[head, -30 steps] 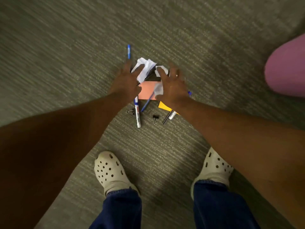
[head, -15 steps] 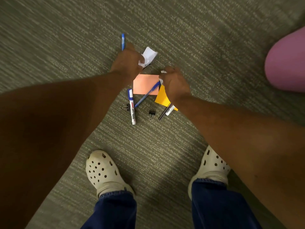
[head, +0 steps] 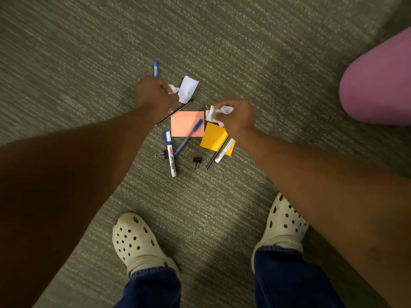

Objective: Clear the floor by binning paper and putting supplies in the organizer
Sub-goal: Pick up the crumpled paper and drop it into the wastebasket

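grey carpet [head: 222,52] under left hand [head: 155,96] and right hand [head: 239,116], each gripping crumpled paper [head: 186,88]

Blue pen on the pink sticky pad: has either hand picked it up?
No. The blue pen lies across the pink sticky pad; left hand and right hand hold only crumpled paper.

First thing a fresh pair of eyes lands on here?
Both fists gripping crumpled white paper: left hand and right hand, above a floor clutter of a peach sticky pad, an orange sticky pad and a whiteboard marker. A big pink rounded shape fills the right edge.
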Demonstrator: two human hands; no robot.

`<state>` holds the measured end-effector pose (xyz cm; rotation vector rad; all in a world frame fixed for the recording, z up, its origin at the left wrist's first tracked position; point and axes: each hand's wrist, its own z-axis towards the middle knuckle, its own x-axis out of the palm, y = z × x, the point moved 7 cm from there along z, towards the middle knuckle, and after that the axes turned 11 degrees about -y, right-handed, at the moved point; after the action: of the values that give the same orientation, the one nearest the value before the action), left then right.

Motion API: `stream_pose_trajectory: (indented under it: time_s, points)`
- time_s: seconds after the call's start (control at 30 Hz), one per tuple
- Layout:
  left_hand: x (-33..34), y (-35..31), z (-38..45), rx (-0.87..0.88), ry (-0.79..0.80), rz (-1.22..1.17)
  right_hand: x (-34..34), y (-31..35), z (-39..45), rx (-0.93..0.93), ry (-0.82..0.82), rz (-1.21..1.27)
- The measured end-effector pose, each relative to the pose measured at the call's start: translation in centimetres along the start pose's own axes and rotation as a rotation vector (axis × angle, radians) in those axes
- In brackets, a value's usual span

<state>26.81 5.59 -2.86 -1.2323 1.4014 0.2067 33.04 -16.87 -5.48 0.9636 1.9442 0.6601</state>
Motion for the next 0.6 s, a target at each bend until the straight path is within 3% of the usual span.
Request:
stream_pose_trajectory:
  time_s: [0.1, 0.2, 0.37, 0.6]
  points:
    - [-0.6, 1.1, -0.8, -0.172, 0.0, -0.218, -0.9, -0.9, 0.3, 0.152, -0.072, 0.115]
    - [0.0, 0.5, -1.1, -0.114, 0.039, -0.247, -1.5, -1.2, 0.2, 0.261, -0.072, 0.267]
    - [3.9, -2.3, -0.5, 0.219, 0.259, 0.052, -0.9, -0.9, 0.3, 0.325, 0.043, 0.356]
    - [6.8, -5.1, 0.6, 0.391, 0.14, 0.428, -0.6, -3.0, -0.3, 0.346, 0.038, 0.395]
